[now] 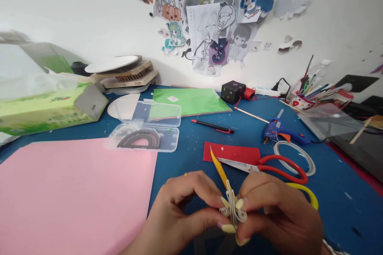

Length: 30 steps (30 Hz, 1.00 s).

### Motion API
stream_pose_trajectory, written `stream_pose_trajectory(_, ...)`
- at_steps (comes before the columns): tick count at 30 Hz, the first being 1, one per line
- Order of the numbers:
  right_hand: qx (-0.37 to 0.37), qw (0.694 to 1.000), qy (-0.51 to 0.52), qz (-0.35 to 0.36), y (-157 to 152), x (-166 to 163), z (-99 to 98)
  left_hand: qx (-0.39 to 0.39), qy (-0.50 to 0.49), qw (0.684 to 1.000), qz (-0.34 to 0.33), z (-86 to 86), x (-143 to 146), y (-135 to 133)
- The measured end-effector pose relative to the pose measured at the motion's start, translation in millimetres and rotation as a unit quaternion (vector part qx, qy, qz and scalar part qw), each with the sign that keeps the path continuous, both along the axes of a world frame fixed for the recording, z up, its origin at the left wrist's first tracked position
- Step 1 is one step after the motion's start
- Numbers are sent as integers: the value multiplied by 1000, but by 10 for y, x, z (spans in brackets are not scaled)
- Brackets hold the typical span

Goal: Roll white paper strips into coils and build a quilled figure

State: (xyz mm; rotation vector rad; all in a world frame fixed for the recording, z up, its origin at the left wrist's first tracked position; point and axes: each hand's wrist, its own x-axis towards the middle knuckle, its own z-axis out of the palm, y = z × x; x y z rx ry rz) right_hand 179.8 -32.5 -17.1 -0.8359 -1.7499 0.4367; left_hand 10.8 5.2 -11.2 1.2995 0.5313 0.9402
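Observation:
Between both hands, low in the head view, is a small piece of folded white paper strips point(231, 203) with a curled coil at each side. My left hand point(191, 203) pinches its left coil between thumb and forefinger. On the other side my right hand point(275, 211) grips the right coil the same way. Just beyond the fingers lie yellow tweezers point(220, 169), partly behind the paper piece. Red-handled scissors point(277, 167) rest past my right hand, their blades over a red paper strip point(236, 152). A yellow ring-shaped handle point(309, 197) shows beside my right hand.
Pink paper point(74, 199) covers the left of the blue table. Farther back are an open clear case point(172, 145) with a protractor, a black pen point(212, 126) and green paper point(191, 101). At right are a blue glue gun point(278, 129), a tape ring point(311, 163) and a pen cup point(301, 101).

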Motion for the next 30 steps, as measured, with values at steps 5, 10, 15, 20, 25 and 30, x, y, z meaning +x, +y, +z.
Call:
stream_pose_trajectory(5,2,1000,24,-18,-12,9,-16,23,3,1000,10,-8,-14,-11)
stream_pose_trajectory(10,2,1000,15,6,-12,-9,10,23,12,1000,5,-7,-25,-23)
stream_pose_trajectory(15,5,1000,-17,8,-19,5,49,26,15,1000,3,-41,-34,-31)
stream_pose_trajectory(20,26,997,-73,-14,-47,5,89,6,22,999,25,-29,-19,-46)
stream_pose_trajectory(25,60,989,-129,-44,-75,-15,95,-25,36,998,37,17,-4,-69)
stream_pose_trajectory(30,72,987,-138,-37,-109,10,84,-51,24,998,33,24,3,-72)
